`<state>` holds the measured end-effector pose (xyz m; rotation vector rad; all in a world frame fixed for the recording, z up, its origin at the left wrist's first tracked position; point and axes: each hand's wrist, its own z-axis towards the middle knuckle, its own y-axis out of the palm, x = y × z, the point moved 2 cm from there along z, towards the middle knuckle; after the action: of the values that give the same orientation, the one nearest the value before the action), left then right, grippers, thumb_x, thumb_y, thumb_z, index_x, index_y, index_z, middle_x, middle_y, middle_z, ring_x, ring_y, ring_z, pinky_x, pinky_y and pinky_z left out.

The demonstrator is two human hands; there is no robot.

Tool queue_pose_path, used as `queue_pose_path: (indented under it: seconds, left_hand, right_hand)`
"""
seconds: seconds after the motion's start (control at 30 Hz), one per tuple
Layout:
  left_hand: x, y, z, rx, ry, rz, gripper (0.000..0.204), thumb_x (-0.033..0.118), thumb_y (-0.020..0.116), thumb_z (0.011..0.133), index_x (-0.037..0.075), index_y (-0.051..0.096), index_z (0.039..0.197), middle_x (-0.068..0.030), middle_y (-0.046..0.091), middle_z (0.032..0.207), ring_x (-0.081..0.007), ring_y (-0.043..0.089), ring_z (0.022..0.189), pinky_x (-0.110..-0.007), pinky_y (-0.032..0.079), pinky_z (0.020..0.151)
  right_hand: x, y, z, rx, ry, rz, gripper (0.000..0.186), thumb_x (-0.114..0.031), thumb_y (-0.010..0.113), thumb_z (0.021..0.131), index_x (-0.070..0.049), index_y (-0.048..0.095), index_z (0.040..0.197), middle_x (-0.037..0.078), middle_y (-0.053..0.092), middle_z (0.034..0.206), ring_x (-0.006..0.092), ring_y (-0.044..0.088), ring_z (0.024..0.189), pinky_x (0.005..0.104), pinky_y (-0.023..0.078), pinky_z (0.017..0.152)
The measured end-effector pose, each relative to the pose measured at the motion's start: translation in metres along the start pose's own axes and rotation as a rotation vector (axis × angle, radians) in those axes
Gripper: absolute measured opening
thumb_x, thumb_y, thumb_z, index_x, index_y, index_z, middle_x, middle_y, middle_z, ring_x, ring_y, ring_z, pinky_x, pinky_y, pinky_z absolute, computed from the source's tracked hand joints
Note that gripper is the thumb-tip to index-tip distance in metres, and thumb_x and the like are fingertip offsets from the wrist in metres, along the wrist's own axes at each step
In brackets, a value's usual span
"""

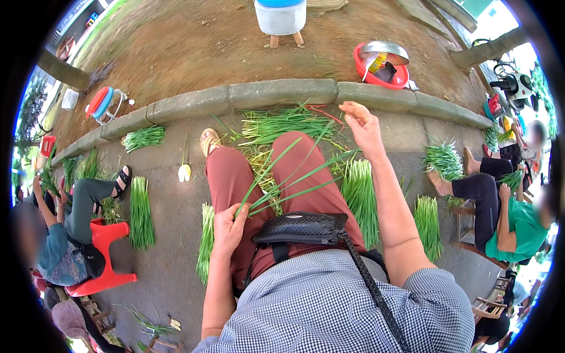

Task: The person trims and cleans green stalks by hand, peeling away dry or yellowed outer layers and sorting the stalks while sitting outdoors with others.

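Leaves, long and green (pixel 254 206), are pinched in the fingers of the left hand (pixel 228 231) and stick out past them, up and to the right. The right hand (pixel 364 128) has bent fingers; I can't tell if they hold anything. A green pile (pixel 276 127) lies left of those fingers, and a red tub (pixel 384 82) sits beyond them.

The left hand (pixel 231 228) covers the lower ends of its green leaves (pixel 272 192). Whether the right hand (pixel 364 128) pinches anything is too small to tell. The blue-topped white stand (pixel 281 21) is cut off at the far edge of view; a metal lid (pixel 385 51) hides part of the red basin (pixel 388 85). At left and right, co-workers' heads (pixel 29 235) are blurred.
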<state>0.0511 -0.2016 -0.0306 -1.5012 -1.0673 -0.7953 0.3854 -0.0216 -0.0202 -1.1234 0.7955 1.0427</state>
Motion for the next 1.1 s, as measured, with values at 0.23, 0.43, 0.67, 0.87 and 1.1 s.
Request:
queue_pose_path:
  seconds: [0.23, 0.43, 0.67, 0.87, 1.1]
  left_hand:
    - [-0.001, -0.002, -0.001, -0.014, -0.012, -0.007, 0.027, 0.022, 0.053, 0.091, -0.002, 0.065, 0.093, -0.0062, 0.061, 0.063, -0.0083, 0.054, 0.060, -0.025, 0.043, 0.055]
    - [-0.005, -0.001, 0.000, -0.007, 0.012, -0.001, 0.027, 0.022, 0.053, 0.092, -0.002, 0.065, 0.093, -0.0047, 0.060, 0.062, -0.0080, 0.052, 0.059, -0.025, 0.042, 0.054]
    - [-0.009, -0.002, 0.000, -0.011, -0.045, -0.136, 0.029, 0.024, 0.052, 0.092, -0.002, 0.065, 0.094, 0.0021, 0.051, 0.058, -0.0048, 0.042, 0.053, -0.023, 0.035, 0.048]
    - [-0.009, -0.003, 0.005, -0.067, -0.104, -0.278, 0.032, 0.026, 0.050, 0.094, -0.003, 0.064, 0.091, 0.0068, 0.042, 0.056, -0.0019, 0.033, 0.049, -0.020, 0.029, 0.044]
    - [-0.010, -0.004, 0.006, -0.080, -0.099, -0.325, 0.034, 0.028, 0.049, 0.094, -0.003, 0.064, 0.090, 0.0063, 0.042, 0.057, -0.0016, 0.032, 0.048, -0.019, 0.029, 0.044]
  right_hand:
    - [-0.040, 0.007, -0.009, -0.183, -0.250, -0.114, 0.020, -0.005, 0.058, 0.083, -0.006, 0.065, 0.102, 0.009, 0.061, 0.107, 0.0217, 0.056, 0.104, 0.0307, 0.044, 0.089]
    - [-0.046, 0.016, -0.022, -0.293, -0.454, -0.429, 0.020, -0.002, 0.060, 0.076, -0.006, 0.064, 0.096, 0.009, 0.062, 0.096, 0.0261, 0.058, 0.093, 0.0348, 0.048, 0.081]
    - [-0.045, 0.023, -0.024, -0.240, -0.446, -0.453, 0.008, -0.003, 0.059, 0.075, -0.004, 0.062, 0.082, 0.007, 0.063, 0.088, 0.0219, 0.059, 0.085, 0.0320, 0.047, 0.077]
    - [-0.008, 0.029, -0.021, -0.092, 0.175, 0.258, 0.007, -0.003, 0.056, 0.078, 0.000, 0.062, 0.080, 0.007, 0.065, 0.091, 0.0115, 0.057, 0.084, 0.0273, 0.045, 0.077]
    - [-0.011, 0.044, -0.002, -0.198, 0.292, 0.303, 0.024, -0.005, 0.059, 0.082, 0.000, 0.063, 0.105, 0.007, 0.064, 0.100, 0.0090, 0.057, 0.086, 0.0234, 0.045, 0.078]
